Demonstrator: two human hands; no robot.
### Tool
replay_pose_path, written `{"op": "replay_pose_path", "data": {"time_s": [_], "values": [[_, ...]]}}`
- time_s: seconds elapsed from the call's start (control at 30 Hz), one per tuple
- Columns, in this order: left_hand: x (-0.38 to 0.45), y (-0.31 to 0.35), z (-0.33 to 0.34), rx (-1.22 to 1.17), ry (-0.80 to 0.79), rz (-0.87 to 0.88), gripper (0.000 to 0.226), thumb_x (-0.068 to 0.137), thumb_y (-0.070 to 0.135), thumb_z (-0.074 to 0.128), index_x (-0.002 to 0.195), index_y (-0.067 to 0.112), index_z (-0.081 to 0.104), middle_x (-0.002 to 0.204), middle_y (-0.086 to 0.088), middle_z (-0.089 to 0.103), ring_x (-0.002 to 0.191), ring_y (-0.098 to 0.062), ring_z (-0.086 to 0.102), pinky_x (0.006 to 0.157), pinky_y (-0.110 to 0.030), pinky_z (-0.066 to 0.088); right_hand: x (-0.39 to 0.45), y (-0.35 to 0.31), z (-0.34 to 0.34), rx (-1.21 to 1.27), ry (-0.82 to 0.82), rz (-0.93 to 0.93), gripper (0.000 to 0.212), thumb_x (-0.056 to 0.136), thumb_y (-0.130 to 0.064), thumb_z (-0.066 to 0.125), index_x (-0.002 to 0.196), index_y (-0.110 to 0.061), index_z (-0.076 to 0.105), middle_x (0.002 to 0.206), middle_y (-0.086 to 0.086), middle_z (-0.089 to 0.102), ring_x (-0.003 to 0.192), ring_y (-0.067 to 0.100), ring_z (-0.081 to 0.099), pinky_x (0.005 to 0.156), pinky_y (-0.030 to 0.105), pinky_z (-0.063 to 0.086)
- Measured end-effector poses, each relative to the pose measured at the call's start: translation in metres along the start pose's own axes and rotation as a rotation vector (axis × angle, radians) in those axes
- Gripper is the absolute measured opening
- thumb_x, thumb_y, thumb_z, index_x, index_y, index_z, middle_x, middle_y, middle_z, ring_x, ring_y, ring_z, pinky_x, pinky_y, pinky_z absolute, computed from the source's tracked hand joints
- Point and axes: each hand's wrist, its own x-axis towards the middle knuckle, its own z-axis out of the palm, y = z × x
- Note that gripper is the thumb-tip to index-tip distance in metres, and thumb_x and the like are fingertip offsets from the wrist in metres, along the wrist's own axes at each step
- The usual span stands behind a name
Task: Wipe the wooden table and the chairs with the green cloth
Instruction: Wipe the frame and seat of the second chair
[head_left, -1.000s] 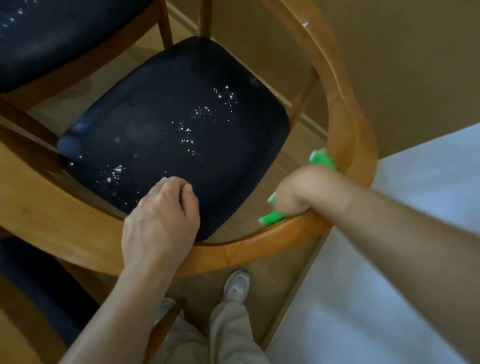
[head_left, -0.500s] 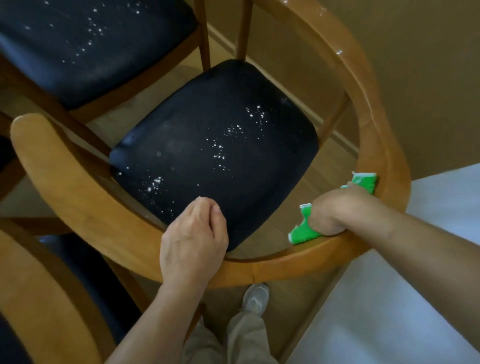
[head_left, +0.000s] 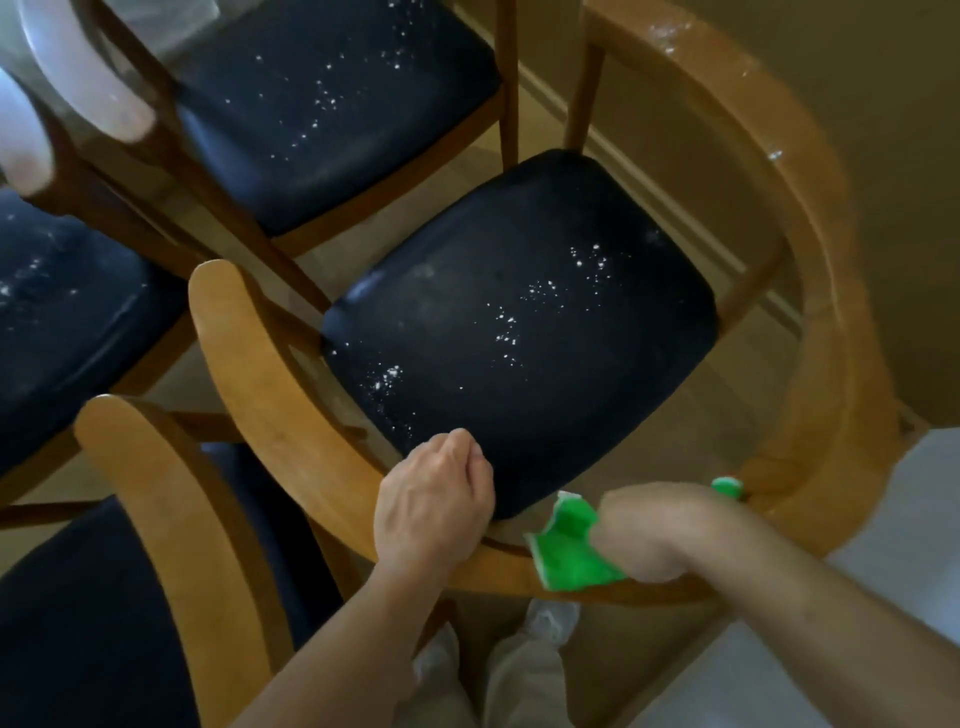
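A wooden chair with a curved backrest rail (head_left: 841, 322) and a dark seat (head_left: 524, 332) speckled with white crumbs stands below me. My right hand (head_left: 654, 530) presses the green cloth (head_left: 566, 551) onto the near part of the rail. My left hand (head_left: 431, 499) grips the same rail just left of the cloth, fingers curled over its inner edge.
Three more dark-seated wooden chairs crowd the left: one behind (head_left: 332, 104) with crumbs, one at mid-left (head_left: 62, 322), one at the near left (head_left: 93, 613). A beige wall (head_left: 883, 104) runs at the right, a pale surface (head_left: 883, 597) at the lower right. My feet (head_left: 550, 618) show below.
My right hand has slid the cloth along the rail from the right bend toward my left hand. The view has shifted so that more chairs show on the left.
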Motion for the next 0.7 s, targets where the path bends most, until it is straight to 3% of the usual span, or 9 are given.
{"op": "replay_pose_path", "data": {"time_s": [0.07, 0.1, 0.17, 0.27, 0.33, 0.43, 0.5, 0.6, 0.7], "values": [[0.001, 0.000, 0.001, 0.026, -0.014, -0.003, 0.026, 0.095, 0.034, 0.036, 0.072, 0.031, 0.047, 0.062, 0.015, 0.046, 0.055, 0.000, 0.046, 0.051, -0.014, 0.034, -0.010, 0.042, -0.001, -0.115, 0.048, 0.267, 0.040, 0.096, -0.024, 0.038, 0.133, -0.016, 0.052, 0.142, 0.011, 0.048, 0.134, 0.036, 0.037, 0.111, 0.058, 0.015], [0.000, 0.001, 0.002, 0.040, -0.020, -0.010, 0.025, 0.095, 0.034, 0.037, 0.071, 0.031, 0.046, 0.062, 0.015, 0.046, 0.055, 0.000, 0.046, 0.051, -0.015, 0.034, -0.015, 0.059, -0.002, -0.172, 0.072, 0.372, 0.047, 0.095, -0.025, 0.037, 0.141, -0.020, 0.044, 0.153, 0.009, 0.035, 0.144, 0.039, 0.018, 0.111, 0.064, -0.002], [0.001, 0.001, 0.002, 0.065, -0.031, -0.025, 0.025, 0.095, 0.034, 0.039, 0.071, 0.033, 0.045, 0.061, 0.015, 0.045, 0.054, 0.001, 0.045, 0.050, -0.015, 0.031, -0.023, 0.082, -0.005, -0.108, 0.167, 0.510, 0.053, 0.094, -0.029, 0.033, 0.147, -0.025, 0.035, 0.161, 0.005, 0.018, 0.147, 0.034, -0.005, 0.106, 0.066, -0.014], [0.002, 0.000, 0.003, 0.104, -0.052, -0.035, 0.026, 0.095, 0.034, 0.041, 0.070, 0.032, 0.044, 0.061, 0.015, 0.045, 0.054, 0.001, 0.044, 0.048, -0.015, 0.027, -0.026, 0.087, 0.001, 0.003, 0.369, 0.512, 0.052, 0.090, -0.033, 0.030, 0.135, -0.023, 0.053, 0.152, 0.002, 0.038, 0.148, 0.025, 0.010, 0.110, 0.059, -0.008], [0.002, 0.002, 0.001, 0.136, -0.058, -0.050, 0.026, 0.094, 0.034, 0.040, 0.068, 0.032, 0.045, 0.060, 0.016, 0.044, 0.053, 0.003, 0.041, 0.047, -0.015, 0.023, -0.029, 0.071, 0.018, 0.019, 0.541, 0.459, 0.050, 0.084, -0.035, 0.026, 0.110, -0.022, 0.067, 0.128, 0.000, 0.062, 0.140, 0.022, 0.033, 0.111, 0.056, -0.007], [0.003, 0.004, -0.001, 0.156, -0.069, -0.065, 0.026, 0.093, 0.034, 0.040, 0.068, 0.031, 0.046, 0.061, 0.016, 0.043, 0.053, 0.004, 0.038, 0.047, -0.015, 0.020, -0.035, 0.033, 0.048, 0.116, 0.780, 0.343, 0.052, 0.081, -0.032, 0.022, 0.093, -0.020, 0.071, 0.105, -0.001, 0.071, 0.119, 0.024, 0.055, 0.112, 0.054, 0.001], [0.004, 0.005, -0.002, 0.152, -0.096, -0.069, 0.026, 0.094, 0.034, 0.040, 0.068, 0.030, 0.047, 0.061, 0.015, 0.044, 0.054, 0.002, 0.039, 0.048, -0.017, 0.021, -0.040, 0.014, 0.068, 0.222, 0.906, 0.284, 0.046, 0.086, -0.030, 0.034, 0.107, -0.013, 0.071, 0.115, 0.004, 0.069, 0.117, 0.027, 0.055, 0.112, 0.054, 0.011], [0.005, 0.007, -0.002, 0.162, -0.124, -0.087, 0.026, 0.095, 0.034, 0.041, 0.070, 0.030, 0.048, 0.062, 0.014, 0.045, 0.053, 0.000, 0.041, 0.048, -0.018, 0.022, -0.042, 0.020, 0.077, 0.307, 0.963, 0.291, 0.046, 0.090, -0.031, 0.040, 0.122, -0.011, 0.065, 0.135, 0.007, 0.059, 0.132, 0.029, 0.044, 0.111, 0.055, 0.020], [0.006, 0.008, -0.003, 0.168, -0.141, -0.094, 0.025, 0.094, 0.035, 0.040, 0.070, 0.032, 0.048, 0.062, 0.015, 0.045, 0.053, 0.001, 0.040, 0.047, -0.019, 0.021, -0.036, 0.075, 0.060, 0.439, 1.022, 0.397, 0.049, 0.097, -0.029, 0.036, 0.141, -0.011, 0.047, 0.156, 0.009, 0.031, 0.146, 0.029, 0.020, 0.115, 0.051, 0.018]]}}
